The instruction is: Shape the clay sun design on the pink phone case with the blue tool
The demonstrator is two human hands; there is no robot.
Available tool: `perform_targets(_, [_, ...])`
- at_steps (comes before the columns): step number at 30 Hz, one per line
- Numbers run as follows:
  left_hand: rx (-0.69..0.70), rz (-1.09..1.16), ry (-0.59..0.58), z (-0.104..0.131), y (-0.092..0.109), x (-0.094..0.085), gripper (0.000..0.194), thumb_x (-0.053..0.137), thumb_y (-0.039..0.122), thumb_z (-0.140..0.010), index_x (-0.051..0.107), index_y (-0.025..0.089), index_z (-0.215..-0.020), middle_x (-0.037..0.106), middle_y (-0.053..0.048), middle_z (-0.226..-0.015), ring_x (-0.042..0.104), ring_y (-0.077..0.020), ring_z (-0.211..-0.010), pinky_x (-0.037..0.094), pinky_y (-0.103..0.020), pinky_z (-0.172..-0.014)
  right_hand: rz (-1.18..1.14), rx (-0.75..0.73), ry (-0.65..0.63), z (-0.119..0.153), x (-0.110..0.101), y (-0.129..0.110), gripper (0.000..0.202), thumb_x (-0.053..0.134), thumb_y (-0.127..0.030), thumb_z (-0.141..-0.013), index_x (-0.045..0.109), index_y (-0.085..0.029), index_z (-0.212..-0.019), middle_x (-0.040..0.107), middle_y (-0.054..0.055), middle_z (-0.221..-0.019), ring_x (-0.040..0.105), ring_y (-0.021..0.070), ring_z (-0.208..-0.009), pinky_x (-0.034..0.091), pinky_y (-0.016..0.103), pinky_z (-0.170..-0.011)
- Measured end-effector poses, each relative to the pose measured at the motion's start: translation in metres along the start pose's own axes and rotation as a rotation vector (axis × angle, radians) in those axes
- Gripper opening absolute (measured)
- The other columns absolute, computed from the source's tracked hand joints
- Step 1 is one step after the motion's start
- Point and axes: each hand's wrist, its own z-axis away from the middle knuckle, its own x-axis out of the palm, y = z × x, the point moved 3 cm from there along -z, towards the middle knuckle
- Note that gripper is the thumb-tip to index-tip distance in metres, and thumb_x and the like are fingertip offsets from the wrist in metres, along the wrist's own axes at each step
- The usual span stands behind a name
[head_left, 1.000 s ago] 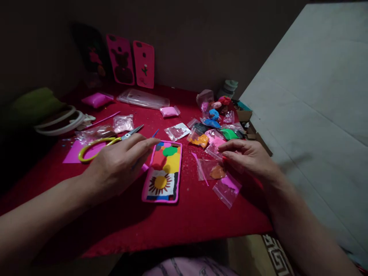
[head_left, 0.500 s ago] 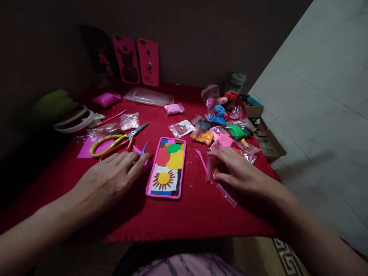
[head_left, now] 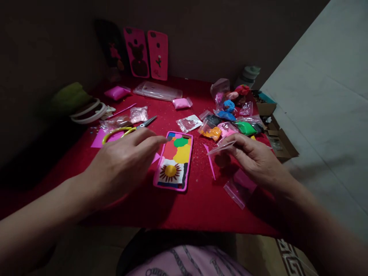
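Observation:
My right hand (head_left: 248,155) pinches a small clear plastic bag (head_left: 220,148), raised just over the table, with a dark brownish lump in its lower part. Below it lies another clear zip bag (head_left: 240,189). My left hand (head_left: 129,159) hovers left of the phone case, fingers stretched forward and apparently holding nothing; its thumb is hidden. Between the hands lies the pink-rimmed phone case (head_left: 174,161), covered in coloured clay patches with a yellow sun on white. A thin pink tool (head_left: 210,163) rests right of the case. Scissors (head_left: 146,122) with yellow handles are partly behind my left hand.
Bags of coloured clay (head_left: 244,127) crowd the back right. Decorated phone cases (head_left: 158,55) lean on the wall, with a clear case (head_left: 158,91) lying before them. White rings (head_left: 89,111) sit at left. Cardboard boxes (head_left: 278,138) stand beyond the right edge.
My right hand has lifted the small bag from the table. My left hand has moved up and right, toward the case; the blue stick by its fingers is no longer visible. The view has shifted slightly.

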Motion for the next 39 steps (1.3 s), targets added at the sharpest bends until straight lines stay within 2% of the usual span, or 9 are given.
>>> perform_targets(3, [-0.04, 0.273, 0.005, -0.027, 0.019, -0.009, 0.021, 0.047, 0.026, -0.097, 0.062, 0.02, -0.11, 0.069, -0.008, -0.098, 0.064, -0.0197, -0.081, 0.046, -0.03, -0.069, -0.149, -0.016, 0.0, -0.005, 0.005, -0.018, 0.014, 0.042, -0.022, -0.095, 0.055, -0.021, -0.09, 0.058, -0.002, -0.064, 0.056, 0.0131, -0.054, 0.045, 0.026, -0.051])
perform_targets(7, [-0.136, 0.662, -0.148, -0.053, 0.043, -0.006, 0.016, 0.057, 0.03, -0.091, 0.069, 0.019, -0.095, 0.069, 0.0, -0.078, 0.06, -0.0127, -0.065, 0.041, -0.023, -0.058, 0.033, -0.171, 0.003, -0.005, 0.014, -0.036, 0.019, 0.043, -0.014, -0.093, 0.057, -0.021, -0.104, 0.061, -0.001, -0.072, 0.056, 0.0122, -0.058, 0.045, 0.026, -0.056])
perform_targets(13, [-0.391, 1.155, -0.355, -0.044, 0.061, 0.018, 0.019, 0.049, 0.019, -0.088, 0.062, 0.016, -0.074, 0.054, 0.004, -0.057, 0.052, -0.0086, -0.05, 0.042, -0.018, -0.051, 0.119, -0.313, -0.071, 0.007, 0.024, -0.032, 0.027, 0.047, -0.017, -0.094, 0.054, -0.023, -0.12, 0.07, 0.003, -0.094, 0.066, 0.0144, -0.078, 0.051, 0.025, -0.069])
perform_targets(15, [-0.456, 1.286, -0.387, -0.038, 0.066, 0.026, 0.018, 0.049, 0.019, -0.087, 0.06, 0.016, -0.074, 0.054, 0.004, -0.059, 0.051, -0.0082, -0.051, 0.042, -0.018, -0.051, 0.14, -0.31, -0.146, 0.009, 0.027, -0.027, 0.045, 0.062, -0.029, -0.089, 0.047, -0.023, -0.131, 0.071, 0.005, -0.1, 0.068, 0.0171, -0.08, 0.054, 0.027, -0.069])
perform_targets(17, [-0.5, 1.392, -0.391, -0.035, 0.069, 0.031, 0.016, 0.05, 0.019, -0.087, 0.059, 0.016, -0.074, 0.056, 0.003, -0.062, 0.052, -0.0081, -0.053, 0.043, -0.018, -0.052, 0.25, -0.386, -0.143, 0.011, 0.029, -0.024, 0.08, 0.078, -0.042, -0.074, 0.038, -0.022, -0.14, 0.068, 0.011, -0.117, 0.068, 0.0248, -0.095, 0.056, 0.034, -0.077])
perform_targets(20, [-0.519, 1.525, -0.388, -0.033, 0.075, 0.033, 0.019, 0.05, 0.02, -0.086, 0.057, 0.016, -0.069, 0.057, 0.002, -0.064, 0.052, -0.0082, -0.056, 0.043, -0.018, -0.055, 0.427, -0.461, -0.139, 0.015, 0.034, -0.019, 0.094, 0.079, -0.034, -0.07, 0.026, -0.02, -0.147, 0.064, 0.016, -0.123, 0.065, 0.0323, -0.108, 0.055, 0.043, -0.085])
perform_targets(24, [-0.559, 1.614, -0.397, -0.031, 0.077, 0.033, 0.015, 0.055, 0.022, -0.085, 0.058, 0.017, -0.071, 0.052, 0.004, -0.059, 0.047, -0.0079, -0.052, 0.039, -0.017, -0.051, 0.389, -0.469, -0.103, 0.018, 0.038, -0.019, 0.081, 0.07, -0.022, -0.073, 0.03, -0.02, -0.143, 0.067, 0.014, -0.116, 0.068, 0.0279, -0.099, 0.057, 0.038, -0.081])
perform_targets(33, [-0.624, 1.688, -0.481, -0.029, 0.066, 0.044, 0.028, 0.053, 0.04, -0.089, 0.055, 0.017, -0.073, 0.053, 0.002, -0.06, 0.042, -0.0076, -0.047, 0.035, -0.018, -0.045, 0.32, -0.469, 0.053, 0.012, 0.035, -0.033, 0.039, 0.068, -0.029, -0.08, 0.048, -0.017, -0.111, 0.067, 0.006, -0.091, 0.065, 0.0158, -0.077, 0.052, 0.026, -0.072])
perform_targets(39, [-0.546, 1.245, -0.268, -0.034, 0.059, 0.034, 0.019, 0.056, 0.027, -0.082, 0.058, 0.017, -0.066, 0.05, 0.003, -0.056, 0.042, -0.0091, -0.051, 0.03, -0.02, -0.047, 0.377, -0.505, 0.09, 0.011, 0.036, -0.031, 0.032, 0.063, -0.023, -0.079, 0.046, -0.019, -0.106, 0.065, 0.006, -0.085, 0.062, 0.018, -0.071, 0.05, 0.029, -0.064])
